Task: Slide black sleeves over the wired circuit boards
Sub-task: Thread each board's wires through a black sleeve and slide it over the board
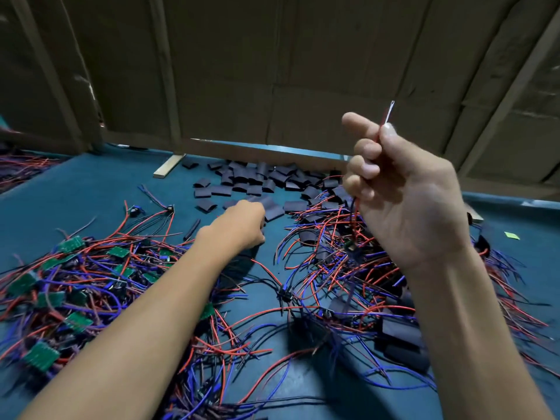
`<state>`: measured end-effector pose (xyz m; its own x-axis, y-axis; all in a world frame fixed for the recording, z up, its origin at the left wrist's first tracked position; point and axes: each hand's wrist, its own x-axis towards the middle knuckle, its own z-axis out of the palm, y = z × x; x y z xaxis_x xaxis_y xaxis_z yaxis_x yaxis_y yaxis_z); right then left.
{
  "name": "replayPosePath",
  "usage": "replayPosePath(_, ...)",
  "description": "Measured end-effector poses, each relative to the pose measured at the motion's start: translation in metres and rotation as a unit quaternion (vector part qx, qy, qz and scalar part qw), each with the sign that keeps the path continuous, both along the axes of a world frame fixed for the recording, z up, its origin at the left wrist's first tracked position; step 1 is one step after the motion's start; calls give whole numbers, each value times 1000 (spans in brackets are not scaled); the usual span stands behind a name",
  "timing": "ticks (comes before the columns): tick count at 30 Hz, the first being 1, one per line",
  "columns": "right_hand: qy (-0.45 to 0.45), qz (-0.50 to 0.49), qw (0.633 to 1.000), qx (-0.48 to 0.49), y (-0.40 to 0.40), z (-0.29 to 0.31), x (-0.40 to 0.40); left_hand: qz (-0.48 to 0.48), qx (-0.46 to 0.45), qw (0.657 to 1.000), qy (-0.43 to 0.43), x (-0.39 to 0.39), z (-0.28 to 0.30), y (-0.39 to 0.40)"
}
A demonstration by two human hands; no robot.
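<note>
Forearms fill the foreground, both reaching out over a teal table (pixel 91 189). Nearest the lens, the right hand (pixel 406 189) is raised above the pile of loose black sleeves (pixel 257 180), its thumb and curled fingers pinching the red wire (pixel 382 124) of one wired board (pixel 351 247), which dangles below the palm over the tangle. The left hand (pixel 242 225) lies at the near edge of that sleeve pile, knuckles toward the camera; its fingertips are hidden, so whether it has closed on a sleeve I cannot tell.

Sleeves look light, soft and flattened, likely needing a squeeze at the edges to open the mouth; gripping near one end seems best. Boards weigh little, but their thin leads are floppy and snag easily, so gathering the wire ends together, as the right hand does, should ease threading.

Counts: two hands; several dozen loose sleeves; roughly a dozen bare green boards (pixel 72 321) left of the pile; sleeved ones (pixel 400 331) to its right, too tangled to count.
</note>
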<state>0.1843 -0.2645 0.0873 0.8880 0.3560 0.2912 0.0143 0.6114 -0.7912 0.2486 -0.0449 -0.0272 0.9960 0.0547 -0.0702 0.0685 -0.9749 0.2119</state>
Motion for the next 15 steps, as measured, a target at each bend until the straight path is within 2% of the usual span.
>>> replayPosePath(2,-27,-29,998,-48,-1,-3,1,-4,24,1000,-10,-9,10,-3)
replayPosePath(4,-67,-88,985,-134,-2,-6,1,-42,-26,997,-51,-21,26,-1)
replayPosePath(6,-113,-137,960,-216,-4,-10,1,-83,-165,978,-101,-35,43,1)
replayPosePath(8,-130,-150,947,-252,-5,-11,2,-141,-346,920,-116,-53,57,0)
replayPosePath(10,-135,-153,937,-284,-7,-10,4,-180,-432,876,-122,-67,67,-2)
replayPosePath(15,-154,-127,910,-362,-9,-11,2,-215,-407,868,-187,-85,86,-7)
